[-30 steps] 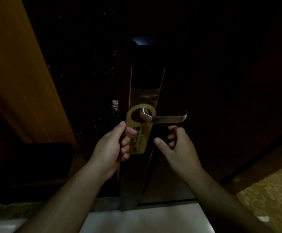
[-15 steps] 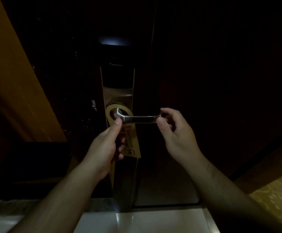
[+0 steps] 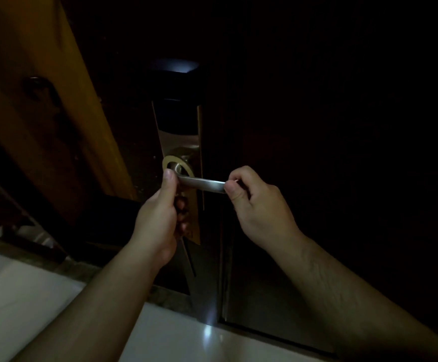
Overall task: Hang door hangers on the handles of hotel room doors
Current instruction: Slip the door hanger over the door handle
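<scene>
From the head camera, we saw the door hanger (image 3: 178,163) already looped over the neck of the door handle (image 3: 202,184), its ring sitting against the lock plate (image 3: 184,145) and its tag dropping down behind our left hand (image 3: 160,218). That hand was closed on the hanger, thumb up by the ring and fingers curled around the card below. Our right hand (image 3: 254,205) pinched the free end of the lever between thumb and forefinger, the other fingers folded in.

We judged the hang nearly finished, and the risks small but real. If the right hand bore down on the lever, the latch could work and the door (image 3: 317,152) swing (it seemed to stand ajar, a dark gap showing beside the lock). If the left hand tugged the card sideways while letting go, the thin ring could crease or tear.

Around us lay an orange-brown wall (image 3: 29,87) at the left, a pale glossy floor (image 3: 160,335) below, and a black reader panel (image 3: 177,111) above the plate. Nothing stood between our hands and the handle; the poor light was the only hindrance, hiding the tag's print.
</scene>
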`<state>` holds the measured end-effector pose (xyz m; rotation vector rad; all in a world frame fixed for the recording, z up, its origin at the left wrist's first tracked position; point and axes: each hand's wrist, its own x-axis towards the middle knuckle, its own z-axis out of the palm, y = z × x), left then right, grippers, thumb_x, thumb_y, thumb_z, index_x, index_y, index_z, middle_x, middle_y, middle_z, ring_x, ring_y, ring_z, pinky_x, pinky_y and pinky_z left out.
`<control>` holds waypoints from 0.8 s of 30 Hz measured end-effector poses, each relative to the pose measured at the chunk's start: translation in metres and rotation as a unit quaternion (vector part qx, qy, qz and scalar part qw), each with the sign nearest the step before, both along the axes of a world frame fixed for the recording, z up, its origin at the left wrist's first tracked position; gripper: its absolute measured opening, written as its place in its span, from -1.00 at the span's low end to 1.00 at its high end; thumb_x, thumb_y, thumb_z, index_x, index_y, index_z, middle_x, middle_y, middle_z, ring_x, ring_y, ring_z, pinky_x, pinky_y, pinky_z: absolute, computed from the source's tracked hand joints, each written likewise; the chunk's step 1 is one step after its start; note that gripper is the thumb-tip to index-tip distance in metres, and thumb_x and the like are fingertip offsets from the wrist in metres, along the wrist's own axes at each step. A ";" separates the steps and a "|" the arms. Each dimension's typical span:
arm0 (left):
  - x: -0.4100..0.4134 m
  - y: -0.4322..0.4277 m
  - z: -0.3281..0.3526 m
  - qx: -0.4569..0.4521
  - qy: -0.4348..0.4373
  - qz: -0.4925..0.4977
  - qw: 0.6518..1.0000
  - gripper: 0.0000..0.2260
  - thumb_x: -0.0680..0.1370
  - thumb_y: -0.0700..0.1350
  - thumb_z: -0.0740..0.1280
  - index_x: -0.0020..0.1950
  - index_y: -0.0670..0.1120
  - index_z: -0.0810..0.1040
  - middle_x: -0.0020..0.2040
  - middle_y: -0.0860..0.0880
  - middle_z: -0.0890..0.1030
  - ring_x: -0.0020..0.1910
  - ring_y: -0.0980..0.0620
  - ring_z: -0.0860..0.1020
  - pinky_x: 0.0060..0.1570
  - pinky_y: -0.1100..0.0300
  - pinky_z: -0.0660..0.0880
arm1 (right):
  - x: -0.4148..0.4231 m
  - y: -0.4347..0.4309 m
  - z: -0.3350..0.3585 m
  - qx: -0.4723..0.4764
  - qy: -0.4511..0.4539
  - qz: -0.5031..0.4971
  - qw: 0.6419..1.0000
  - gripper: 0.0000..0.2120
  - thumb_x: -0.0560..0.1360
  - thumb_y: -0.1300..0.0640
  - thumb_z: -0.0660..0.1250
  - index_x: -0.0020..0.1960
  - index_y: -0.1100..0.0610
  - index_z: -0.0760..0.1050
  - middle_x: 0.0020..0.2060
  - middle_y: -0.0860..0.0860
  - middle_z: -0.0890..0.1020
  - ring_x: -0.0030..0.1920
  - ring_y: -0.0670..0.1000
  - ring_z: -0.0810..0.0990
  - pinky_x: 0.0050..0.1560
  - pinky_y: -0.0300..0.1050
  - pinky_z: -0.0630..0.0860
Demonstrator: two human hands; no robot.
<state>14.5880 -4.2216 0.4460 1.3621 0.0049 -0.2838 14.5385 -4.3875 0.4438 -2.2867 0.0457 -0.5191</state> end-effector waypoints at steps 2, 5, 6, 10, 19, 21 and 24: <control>0.002 -0.001 0.003 0.004 -0.002 -0.004 1.000 -0.53 0.50 0.37 0.21 0.07 0.02 0.62 -0.31 0.06 0.38 -0.37 0.09 0.34 -0.35 0.19 0.31 | 0.003 -0.004 0.000 -0.004 0.006 0.007 1.000 -0.89 0.60 -0.16 0.11 0.04 -0.19 0.38 -0.42 -0.04 0.51 -0.49 -0.07 0.49 -0.56 -0.21 0.37; 0.006 -0.002 0.004 0.025 -0.010 -0.006 1.000 -0.57 0.52 0.34 0.20 -0.02 0.01 0.60 -0.32 0.06 0.38 -0.39 0.11 0.34 -0.35 0.20 0.31 | 0.005 -0.008 0.003 -0.010 0.015 0.013 1.000 -0.89 0.60 -0.17 0.12 0.03 -0.20 0.38 -0.41 -0.04 0.52 -0.48 -0.07 0.49 -0.54 -0.15 0.40; 0.008 -0.002 0.004 0.029 -0.009 -0.005 1.000 -0.59 0.53 0.32 0.21 -0.04 0.02 0.61 -0.33 0.06 0.38 -0.40 0.11 0.34 -0.35 0.19 0.31 | 0.006 -0.008 0.003 -0.011 0.013 0.016 1.000 -0.90 0.60 -0.16 0.12 0.03 -0.20 0.39 -0.42 -0.03 0.52 -0.48 -0.06 0.50 -0.54 -0.13 0.41; 0.017 -0.002 0.004 0.035 -0.003 -0.019 0.999 -0.69 0.55 0.25 0.26 -0.07 0.04 0.61 -0.34 0.07 0.36 -0.40 0.12 0.33 -0.34 0.18 0.29 | 0.007 -0.010 0.006 -0.004 0.014 0.014 1.000 -0.92 0.60 -0.16 0.15 0.01 -0.21 0.39 -0.40 -0.01 0.54 -0.44 -0.04 0.52 -0.52 -0.12 0.42; 0.023 -0.003 -0.001 -0.011 0.024 -0.016 1.000 -0.75 0.54 0.19 0.32 -0.22 0.06 0.58 -0.40 0.10 0.36 -0.46 0.15 0.32 -0.44 0.25 0.26 | 0.005 -0.009 0.006 0.018 0.008 0.033 0.999 -0.94 0.60 -0.12 0.20 -0.02 -0.21 0.44 -0.32 0.04 0.57 -0.36 0.00 0.55 -0.43 0.02 0.50; 0.021 -0.003 0.001 -0.010 0.024 -0.015 1.000 -0.74 0.54 0.19 0.33 -0.22 0.05 0.58 -0.41 0.10 0.37 -0.45 0.15 0.32 -0.43 0.25 0.26 | 0.004 -0.010 0.006 0.025 0.008 0.040 0.999 -0.94 0.60 -0.12 0.20 -0.03 -0.22 0.44 -0.31 0.04 0.57 -0.35 0.00 0.56 -0.42 0.02 0.50; 0.012 -0.003 0.004 -0.002 0.018 -0.005 1.000 -0.73 0.55 0.18 0.31 -0.22 0.04 0.58 -0.44 0.11 0.39 -0.46 0.15 0.33 -0.40 0.23 0.25 | 0.003 -0.015 0.004 0.021 0.018 0.061 0.998 -0.94 0.59 -0.13 0.20 -0.04 -0.22 0.44 -0.31 0.02 0.57 -0.34 -0.02 0.55 -0.43 -0.09 0.48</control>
